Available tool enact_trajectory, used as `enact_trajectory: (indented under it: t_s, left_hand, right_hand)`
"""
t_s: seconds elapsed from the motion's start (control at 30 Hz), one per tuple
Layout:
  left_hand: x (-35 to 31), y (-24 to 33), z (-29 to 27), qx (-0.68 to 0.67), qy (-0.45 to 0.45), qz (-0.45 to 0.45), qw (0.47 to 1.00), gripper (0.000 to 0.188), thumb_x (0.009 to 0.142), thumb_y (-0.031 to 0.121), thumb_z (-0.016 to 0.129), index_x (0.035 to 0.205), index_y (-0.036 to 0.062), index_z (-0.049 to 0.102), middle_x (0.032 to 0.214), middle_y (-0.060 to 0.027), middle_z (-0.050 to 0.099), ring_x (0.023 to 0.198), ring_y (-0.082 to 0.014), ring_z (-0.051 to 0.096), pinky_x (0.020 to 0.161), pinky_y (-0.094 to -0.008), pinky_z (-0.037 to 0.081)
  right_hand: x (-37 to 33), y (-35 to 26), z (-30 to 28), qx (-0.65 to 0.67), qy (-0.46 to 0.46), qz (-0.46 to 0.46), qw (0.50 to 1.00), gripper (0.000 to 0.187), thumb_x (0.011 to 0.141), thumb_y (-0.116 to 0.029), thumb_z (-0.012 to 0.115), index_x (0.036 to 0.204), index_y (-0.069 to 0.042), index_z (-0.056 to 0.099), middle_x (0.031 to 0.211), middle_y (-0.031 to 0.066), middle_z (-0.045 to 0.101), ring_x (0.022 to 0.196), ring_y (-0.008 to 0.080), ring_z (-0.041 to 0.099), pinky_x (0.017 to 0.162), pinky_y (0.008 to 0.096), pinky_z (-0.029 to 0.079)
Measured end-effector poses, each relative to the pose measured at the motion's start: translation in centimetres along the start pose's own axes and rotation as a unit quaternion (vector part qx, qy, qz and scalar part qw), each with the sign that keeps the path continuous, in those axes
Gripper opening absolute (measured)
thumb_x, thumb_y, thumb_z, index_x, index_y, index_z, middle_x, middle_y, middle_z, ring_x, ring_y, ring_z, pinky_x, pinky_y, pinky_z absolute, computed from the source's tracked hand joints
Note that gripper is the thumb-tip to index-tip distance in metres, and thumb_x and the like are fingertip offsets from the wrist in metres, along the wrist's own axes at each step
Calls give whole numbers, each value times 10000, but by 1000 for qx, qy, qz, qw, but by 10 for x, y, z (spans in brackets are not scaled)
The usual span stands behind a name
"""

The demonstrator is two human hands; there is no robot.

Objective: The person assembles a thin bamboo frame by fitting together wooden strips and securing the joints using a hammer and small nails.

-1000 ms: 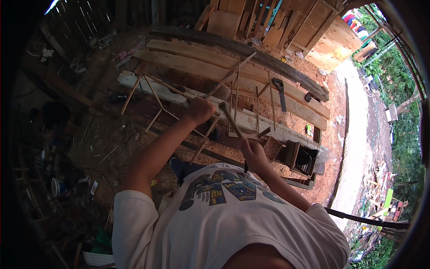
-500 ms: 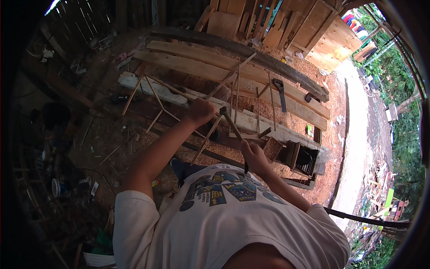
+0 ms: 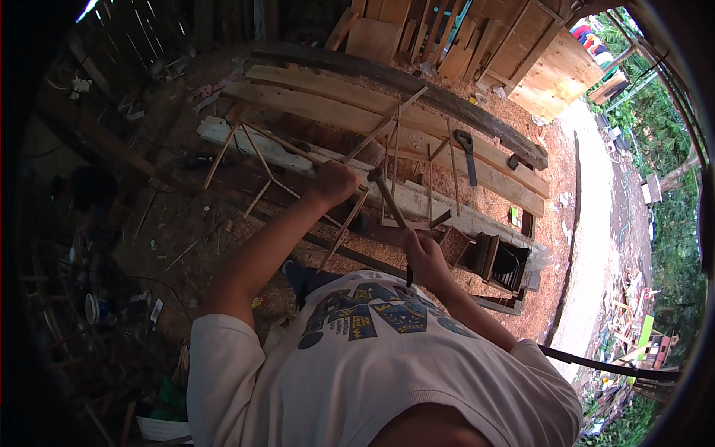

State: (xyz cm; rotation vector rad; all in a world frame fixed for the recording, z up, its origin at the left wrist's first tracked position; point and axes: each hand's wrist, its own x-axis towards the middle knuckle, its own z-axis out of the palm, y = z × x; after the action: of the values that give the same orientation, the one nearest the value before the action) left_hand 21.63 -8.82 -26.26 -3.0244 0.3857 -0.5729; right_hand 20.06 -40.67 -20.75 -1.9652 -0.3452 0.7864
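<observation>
My right hand (image 3: 425,255) is closed round the handle of a hammer (image 3: 390,201). The hammer's head is just right of my left fist, apart from it. My left hand (image 3: 337,183) is closed at a joint of a frame of thin wooden strips (image 3: 371,135), which lies across the planks. Its fingers wrap over the wood, and the exact strip it grips is partly hidden. Other slim strips of the frame slant out to the left and right of that hand. No nail can be made out.
A handsaw (image 3: 467,155) lies on the pale planks (image 3: 339,110) beyond the frame. Behind them runs a dark heavy beam (image 3: 357,68). To the right stands a small wooden box (image 3: 485,257) with dark contents. Plywood panels (image 3: 555,71) lean at the back. Wood shavings cover the ground.
The hammer's head has lifted slightly, away from my left hand and to the right. My left hand and the wooden frame have stayed in place.
</observation>
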Motion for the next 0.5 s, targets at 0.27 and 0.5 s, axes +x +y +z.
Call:
enact_trajectory:
  t_s: [0.27, 0.5]
  left_hand:
    - [-2, 0, 0, 18, -16, -1, 1000, 130, 794, 186, 655, 717, 140, 749, 677, -91, 712, 675, -275, 744, 623, -437, 573]
    - [-2, 3, -4, 6, -16, -19, 1000, 143, 812, 185, 648, 712, 140, 739, 692, -86, 719, 684, -270, 746, 627, -441, 575]
  right_hand:
    - [-27, -74, -6, -52, 64, -156, 984, 533, 1122, -425, 489, 840, 20, 570, 684, 20, 476, 678, 109, 420, 608, 340, 398]
    - [-4, -48, -4, -78, 46, -105, 990, 556, 1108, -450, 508, 837, 26, 606, 679, 51, 537, 672, 130, 483, 635, 356, 437]
